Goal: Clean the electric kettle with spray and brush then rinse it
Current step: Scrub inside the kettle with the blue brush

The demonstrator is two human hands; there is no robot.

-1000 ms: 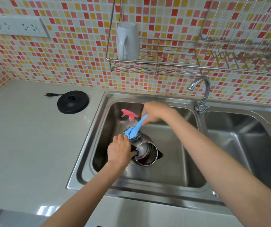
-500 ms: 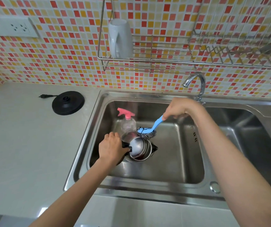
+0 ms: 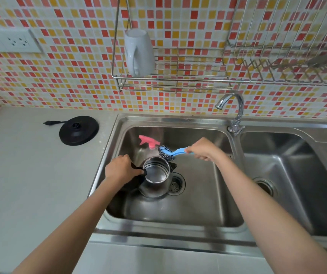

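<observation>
Grey counter (image 3: pixel 30 175) w/ steel double sink (image 3: pixel 178 120) under red-yellow mosaic tiles. Kettle (image 3: pixel 156 175) stands upright in the left basin, just beside the drain: shiny steel body, black handle & spout, mouth open to the camera. L hand (image 3: pixel 119 172) curled round the handle. R hand (image 3: pixel 202 149) grips the blue brush (image 3: pixel 175 152) — wire-scourer head at the kettle's far rim, contact unclear. Pink-topped spray bottle (image 3: pixel 148 142) behind. Black base (image 3: pixel 79 130) on counter.

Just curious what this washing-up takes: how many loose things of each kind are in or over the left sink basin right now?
Kettle: 1
Brush: 1
Spray bottle: 1
Total: 3
</observation>
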